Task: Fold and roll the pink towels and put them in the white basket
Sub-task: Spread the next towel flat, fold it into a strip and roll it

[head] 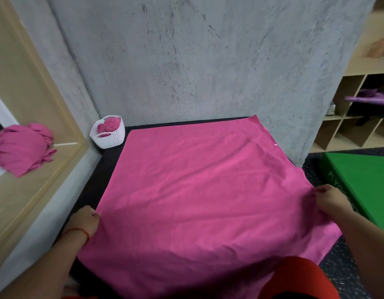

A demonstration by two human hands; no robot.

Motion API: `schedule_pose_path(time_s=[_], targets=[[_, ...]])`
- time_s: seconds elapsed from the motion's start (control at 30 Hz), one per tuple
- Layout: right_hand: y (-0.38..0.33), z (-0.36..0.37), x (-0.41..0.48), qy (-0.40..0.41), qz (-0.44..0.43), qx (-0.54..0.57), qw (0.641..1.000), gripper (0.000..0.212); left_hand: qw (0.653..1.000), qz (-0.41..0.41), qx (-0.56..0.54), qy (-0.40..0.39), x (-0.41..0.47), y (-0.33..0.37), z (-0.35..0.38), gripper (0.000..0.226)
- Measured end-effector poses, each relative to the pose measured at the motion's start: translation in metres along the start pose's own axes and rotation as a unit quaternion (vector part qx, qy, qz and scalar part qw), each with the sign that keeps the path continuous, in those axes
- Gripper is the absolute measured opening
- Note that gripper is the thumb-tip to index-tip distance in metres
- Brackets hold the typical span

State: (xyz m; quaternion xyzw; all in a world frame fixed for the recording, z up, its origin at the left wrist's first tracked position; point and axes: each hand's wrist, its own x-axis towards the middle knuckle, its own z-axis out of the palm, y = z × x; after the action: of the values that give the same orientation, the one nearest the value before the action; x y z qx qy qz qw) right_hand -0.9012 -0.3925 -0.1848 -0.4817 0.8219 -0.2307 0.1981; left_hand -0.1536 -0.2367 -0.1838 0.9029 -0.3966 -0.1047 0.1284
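I see a pink towel [197, 190] spread flat on a dark mat [102, 175], filling the middle of the view. The left hand [87, 219], at 8 o'clock, has its fingers curled on the towel's left edge. The right hand [329, 199], at 4 o'clock, pinches the right edge, which is raised slightly off the mat. The basket [110, 140] stands at 10 o'clock against the wall [186, 61], just beside the towel's far left corner, with rolled towels [110, 124] inside. A heap [22, 145] of pink cloth lies at 9 o'clock, well apart. A green box [363, 180] sits at 3 o'clock.
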Motion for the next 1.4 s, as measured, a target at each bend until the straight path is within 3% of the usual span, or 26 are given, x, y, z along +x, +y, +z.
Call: schedule_pose_path(time_s=[0.1,0.17,0.2,0.27,0.3,0.37,0.47,0.57,0.83,1.4], targets=[[-0.004,0.003,0.005,0.0,-0.004,-0.004,1.0,0.034,0.998,-0.055,-0.011,0.017,-0.002,0.004,-0.001,0.016],[-0.01,0.004,0.003,-0.003,-0.008,-0.023,1.0,0.038,0.995,-0.089,0.012,0.031,-0.006,0.015,-0.002,0.031],[-0.014,0.004,0.0,0.003,-0.004,-0.047,0.999,0.04,0.995,-0.077,0.035,0.061,-0.009,0.024,-0.002,0.036],[-0.025,0.008,-0.011,0.039,-0.009,-0.123,0.992,0.044,0.99,0.034,0.07,0.116,-0.024,0.053,0.004,0.036],[-0.03,0.013,-0.015,0.06,-0.043,-0.159,0.985,0.048,0.987,0.11,0.065,0.101,-0.033,0.07,0.012,0.041],[-0.046,0.032,-0.027,0.064,-0.183,-0.18,0.964,0.053,0.972,0.225,0.064,-0.002,-0.056,0.108,0.038,0.062],[-0.074,0.073,-0.043,-0.041,-0.338,-0.154,0.927,0.052,0.965,0.21,0.139,-0.078,-0.076,0.149,0.072,0.067],[-0.1,0.1,-0.056,-0.109,-0.287,-0.227,0.924,0.06,0.968,0.18,0.15,-0.087,-0.075,0.16,0.075,0.07],[-0.137,0.106,-0.027,-0.142,-0.235,-0.263,0.925,0.091,0.974,0.141,0.146,-0.097,-0.023,0.18,0.07,0.072],[-0.242,0.152,0.122,-0.118,-0.206,-0.274,0.932,0.108,0.981,0.104,0.137,-0.091,0.162,0.251,0.07,0.08]])
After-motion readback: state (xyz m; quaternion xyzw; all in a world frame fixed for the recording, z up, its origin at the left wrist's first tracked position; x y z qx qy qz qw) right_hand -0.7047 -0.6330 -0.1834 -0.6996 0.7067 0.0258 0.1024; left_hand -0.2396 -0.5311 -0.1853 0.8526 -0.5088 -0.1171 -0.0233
